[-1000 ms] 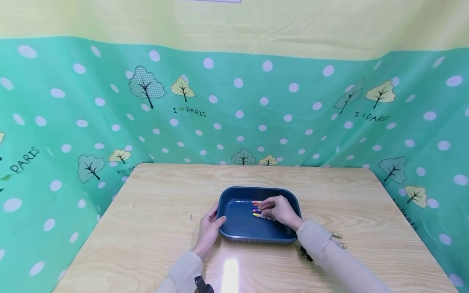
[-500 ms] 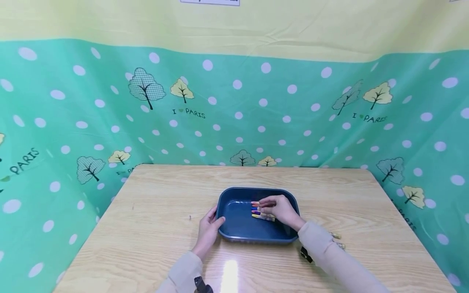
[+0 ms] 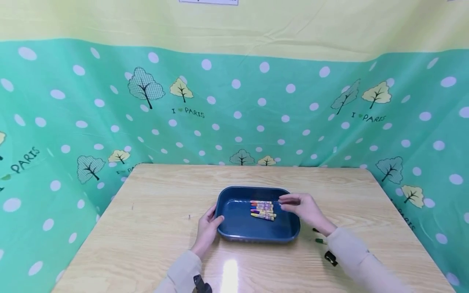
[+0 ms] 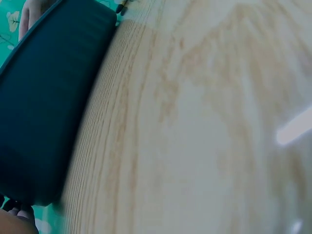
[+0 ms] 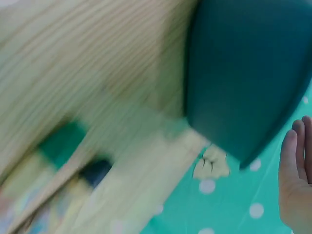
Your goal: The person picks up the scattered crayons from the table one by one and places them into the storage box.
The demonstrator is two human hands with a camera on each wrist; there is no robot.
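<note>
A dark blue rectangular tray point(image 3: 238, 228) lies on the table, and several crayons point(image 3: 263, 217) sit side by side near its middle. My left hand point(image 3: 207, 230) grips the tray's left end, thumb over the rim and fingers along the outside. Above the right end hovers my right hand point(image 3: 305, 209), its fingers extended and nothing seen between them. To the right of the tray, partly under the right forearm in the head view, lie a green crayon point(image 3: 321, 241) and a dark-tipped crayon point(image 3: 316, 230). Both look large and blurred in the right wrist view.
The wooden table point(image 3: 154, 195) extends around the tray on all sides. A green and yellow patterned curtain point(image 3: 205, 89) hangs behind the table and along both sides. Black wrist straps point(image 3: 331, 258) show at the sleeves.
My right hand has let go of a crayon in the tray and moved right to the tray's right rim, uncovering the row of crayons. The left hand and tray stay put.
</note>
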